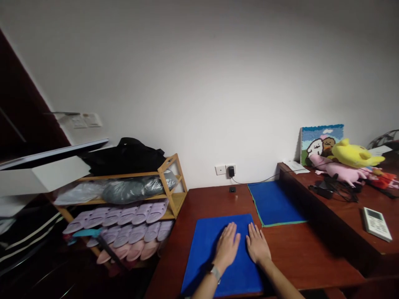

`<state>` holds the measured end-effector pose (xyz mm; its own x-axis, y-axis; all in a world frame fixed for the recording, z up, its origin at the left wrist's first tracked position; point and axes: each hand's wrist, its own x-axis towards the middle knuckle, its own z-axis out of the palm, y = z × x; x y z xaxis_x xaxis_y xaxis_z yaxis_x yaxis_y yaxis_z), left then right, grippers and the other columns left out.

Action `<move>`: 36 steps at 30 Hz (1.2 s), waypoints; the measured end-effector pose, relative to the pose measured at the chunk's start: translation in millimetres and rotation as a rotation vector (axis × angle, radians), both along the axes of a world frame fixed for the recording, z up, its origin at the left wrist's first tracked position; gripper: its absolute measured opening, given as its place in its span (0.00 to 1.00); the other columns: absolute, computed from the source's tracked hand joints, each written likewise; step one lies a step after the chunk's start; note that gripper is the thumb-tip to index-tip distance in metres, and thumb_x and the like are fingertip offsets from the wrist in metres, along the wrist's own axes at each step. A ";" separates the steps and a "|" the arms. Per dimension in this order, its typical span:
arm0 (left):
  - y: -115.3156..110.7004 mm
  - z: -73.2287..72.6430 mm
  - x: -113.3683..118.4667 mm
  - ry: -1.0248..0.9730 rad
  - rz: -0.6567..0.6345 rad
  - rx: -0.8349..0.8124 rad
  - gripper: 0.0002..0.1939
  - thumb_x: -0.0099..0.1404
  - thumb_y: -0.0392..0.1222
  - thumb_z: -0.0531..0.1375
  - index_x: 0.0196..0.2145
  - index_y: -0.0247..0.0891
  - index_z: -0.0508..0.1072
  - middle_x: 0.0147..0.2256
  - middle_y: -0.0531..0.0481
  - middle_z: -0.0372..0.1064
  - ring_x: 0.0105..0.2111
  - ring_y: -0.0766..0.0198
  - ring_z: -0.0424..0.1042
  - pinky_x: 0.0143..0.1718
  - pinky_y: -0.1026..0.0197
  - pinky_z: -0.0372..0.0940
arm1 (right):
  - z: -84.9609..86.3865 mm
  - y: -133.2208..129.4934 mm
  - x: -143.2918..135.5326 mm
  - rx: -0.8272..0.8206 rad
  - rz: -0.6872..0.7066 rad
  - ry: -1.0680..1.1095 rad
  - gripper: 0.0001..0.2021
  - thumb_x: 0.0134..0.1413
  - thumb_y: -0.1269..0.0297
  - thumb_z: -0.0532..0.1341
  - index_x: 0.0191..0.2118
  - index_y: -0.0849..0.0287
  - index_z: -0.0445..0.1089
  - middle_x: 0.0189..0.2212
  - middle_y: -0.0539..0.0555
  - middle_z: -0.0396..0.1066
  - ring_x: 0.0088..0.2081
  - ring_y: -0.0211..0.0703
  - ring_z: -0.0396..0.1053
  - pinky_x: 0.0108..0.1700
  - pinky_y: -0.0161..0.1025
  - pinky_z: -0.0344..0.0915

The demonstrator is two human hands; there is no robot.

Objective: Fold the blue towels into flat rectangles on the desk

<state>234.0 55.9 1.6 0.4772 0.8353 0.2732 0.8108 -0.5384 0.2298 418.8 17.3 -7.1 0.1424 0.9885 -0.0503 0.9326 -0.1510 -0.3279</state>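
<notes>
A blue cloth (205, 249) lies flat on the reddish-brown desk (212, 199) in front of me. My left hand (227, 246) rests palm down on its middle, fingers stretched forward, a watch or band (215, 272) on the wrist. My right hand (258, 244) lies palm down at the cloth's right edge, fingers also outstretched. Neither hand grips anything. Behind the right hand, a second blue cloth (277, 203) with a green edge is spread against the back corner of the desk.
On the left, a wooden rack (174, 182) holds several purple slippers (137, 212) and a black bag (127, 155). A raised ledge (336, 199) on the right carries plush toys (352, 155), cables and a white calculator-like device (376, 223). A black plug (231, 171) sits in the wall socket.
</notes>
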 end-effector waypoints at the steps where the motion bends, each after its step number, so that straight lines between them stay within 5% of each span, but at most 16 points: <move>1: -9.5 -1.8 15.1 0.008 -0.074 -0.017 0.32 0.78 0.55 0.37 0.72 0.42 0.54 0.72 0.49 0.53 0.71 0.59 0.52 0.72 0.50 0.51 | 0.6 -0.8 0.2 0.001 0.008 -0.007 0.34 0.68 0.55 0.37 0.74 0.67 0.42 0.75 0.54 0.39 0.75 0.47 0.34 0.74 0.47 0.34; 3: -22.5 -8.2 30.2 0.052 -0.137 -0.063 0.32 0.77 0.56 0.37 0.72 0.43 0.51 0.72 0.48 0.51 0.72 0.57 0.50 0.72 0.47 0.50 | 0.5 -1.1 0.6 -0.001 0.017 -0.013 0.34 0.68 0.56 0.37 0.74 0.67 0.42 0.75 0.54 0.38 0.75 0.47 0.34 0.74 0.47 0.34; 5: -26.6 -16.2 21.2 0.107 -0.087 -0.109 0.33 0.77 0.58 0.37 0.73 0.42 0.50 0.72 0.47 0.50 0.72 0.54 0.49 0.72 0.44 0.49 | -1.6 0.2 0.7 -0.004 0.012 -0.005 0.34 0.68 0.56 0.37 0.74 0.66 0.42 0.75 0.53 0.38 0.75 0.46 0.35 0.74 0.46 0.34; 12: -23.2 -23.4 -114.6 0.182 0.261 -0.139 0.37 0.75 0.62 0.39 0.73 0.38 0.48 0.73 0.46 0.43 0.73 0.54 0.44 0.73 0.43 0.46 | -2.7 1.4 -1.2 -0.028 -0.016 -0.019 0.35 0.69 0.53 0.34 0.75 0.64 0.38 0.76 0.51 0.36 0.75 0.45 0.33 0.74 0.46 0.33; 15: -34.0 -16.4 -145.3 0.163 0.334 -0.144 0.39 0.75 0.62 0.39 0.73 0.34 0.48 0.73 0.44 0.43 0.73 0.54 0.44 0.73 0.44 0.46 | 3.9 0.3 -0.9 -0.056 -0.016 -0.032 0.35 0.69 0.53 0.34 0.74 0.66 0.38 0.76 0.53 0.35 0.75 0.46 0.32 0.74 0.46 0.32; 21: -45.9 -7.8 -138.6 0.144 0.374 -0.120 0.37 0.75 0.58 0.41 0.72 0.32 0.51 0.73 0.42 0.45 0.73 0.53 0.44 0.73 0.45 0.46 | 12.2 -21.2 -4.7 -0.083 0.008 -0.047 0.34 0.69 0.55 0.35 0.74 0.70 0.40 0.75 0.57 0.38 0.75 0.47 0.35 0.74 0.46 0.36; 29: -39.3 -19.3 -141.2 0.144 0.379 -0.065 0.36 0.75 0.58 0.42 0.72 0.34 0.52 0.72 0.43 0.47 0.73 0.53 0.46 0.72 0.44 0.48 | -22.4 -112.6 -11.9 0.096 0.033 -0.023 0.35 0.69 0.48 0.40 0.74 0.62 0.48 0.74 0.51 0.40 0.74 0.50 0.39 0.75 0.53 0.40; 36: -36.9 -9.1 -134.1 0.223 0.349 0.002 0.32 0.75 0.50 0.43 0.70 0.34 0.57 0.71 0.42 0.51 0.72 0.53 0.50 0.72 0.43 0.48 | -18.1 -115.6 -12.1 0.175 0.018 0.062 0.32 0.69 0.50 0.41 0.73 0.59 0.51 0.73 0.49 0.44 0.74 0.51 0.41 0.75 0.55 0.42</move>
<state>99.8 19.0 -7.4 0.2134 0.9569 0.1969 0.9744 -0.2230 0.0275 406.7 -98.3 -25.2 0.1270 0.9853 0.1142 0.9116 -0.0706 -0.4049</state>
